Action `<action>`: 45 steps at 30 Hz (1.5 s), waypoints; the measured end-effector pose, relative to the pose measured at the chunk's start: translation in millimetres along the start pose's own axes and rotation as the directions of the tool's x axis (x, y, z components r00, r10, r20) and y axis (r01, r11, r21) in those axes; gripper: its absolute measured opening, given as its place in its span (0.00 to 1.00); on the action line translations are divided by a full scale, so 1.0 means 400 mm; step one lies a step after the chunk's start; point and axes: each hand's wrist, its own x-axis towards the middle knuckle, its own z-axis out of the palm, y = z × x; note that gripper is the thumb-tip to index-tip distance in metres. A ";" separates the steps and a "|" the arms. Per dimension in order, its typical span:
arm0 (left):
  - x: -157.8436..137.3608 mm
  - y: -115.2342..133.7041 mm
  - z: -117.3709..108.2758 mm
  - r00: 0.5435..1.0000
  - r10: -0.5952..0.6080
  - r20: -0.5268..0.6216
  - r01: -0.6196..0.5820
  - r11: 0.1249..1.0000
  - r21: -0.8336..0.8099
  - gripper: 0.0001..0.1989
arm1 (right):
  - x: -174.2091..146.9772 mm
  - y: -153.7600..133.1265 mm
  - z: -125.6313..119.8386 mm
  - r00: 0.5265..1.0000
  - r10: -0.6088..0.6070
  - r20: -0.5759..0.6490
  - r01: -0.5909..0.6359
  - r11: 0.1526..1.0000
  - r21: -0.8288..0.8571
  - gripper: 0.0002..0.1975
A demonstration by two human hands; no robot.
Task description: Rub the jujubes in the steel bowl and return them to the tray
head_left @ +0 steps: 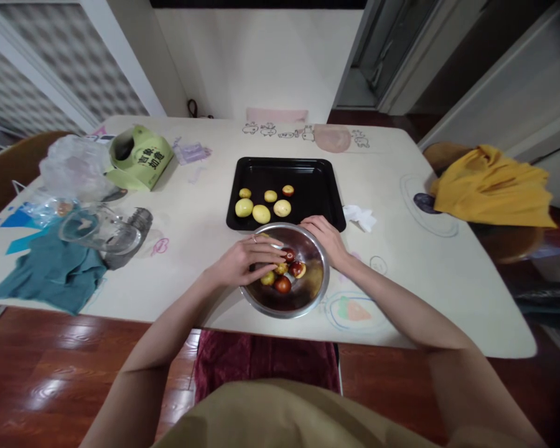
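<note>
A shiny metal bowl (325,280) stands at the table's near edge with several red, brown and green jujubes (282,284) inside. My left hand (245,260) reaches over the bowl's left rim, its fingers stretched above the fruit and its thumb apart from them. Whether a fingertip touches a jujube is hard to see. Against the far right rim, my right hand (324,236) steadies the bowl, fingers curled along the edge. Just behind is a black baking tray (308,180), where several larger yellow-green and small brownish jujubes (261,214) lie in its front left part.
A crumpled white tissue (360,218) lies right of the tray. At the left are a green paper box (142,158), a clear plastic bag (74,168), a clear jar on its side (100,230) and a teal cloth (51,267). Yellow cloth (492,186) hangs over a chair at right.
</note>
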 end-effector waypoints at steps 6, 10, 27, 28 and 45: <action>0.003 -0.003 0.004 0.972 -0.083 -0.222 0.078 0.996 -0.035 0.10 | -0.005 -0.001 0.000 1.000 0.016 -0.009 -0.016 1.000 0.010 0.16; 0.005 -0.005 0.013 0.933 -0.162 -0.322 0.126 0.983 -0.130 0.10 | -0.004 -0.003 -0.005 0.996 0.014 -0.089 -0.010 0.999 0.043 0.16; 0.002 -0.020 0.025 0.905 -0.272 -0.327 0.155 0.927 -0.342 0.15 | 0.266 0.141 0.042 0.993 0.116 -0.026 -0.118 0.991 -0.070 0.21; 0.002 -0.020 0.024 0.908 -0.268 -0.322 0.153 0.928 -0.341 0.15 | 0.266 0.149 0.051 0.994 0.104 0.018 -0.102 0.992 -0.075 0.22; -0.007 -0.030 0.005 0.930 -0.159 -0.330 0.077 0.966 -0.246 0.10 | 0.225 0.121 0.006 0.980 0.172 0.102 -0.156 0.977 -0.148 0.17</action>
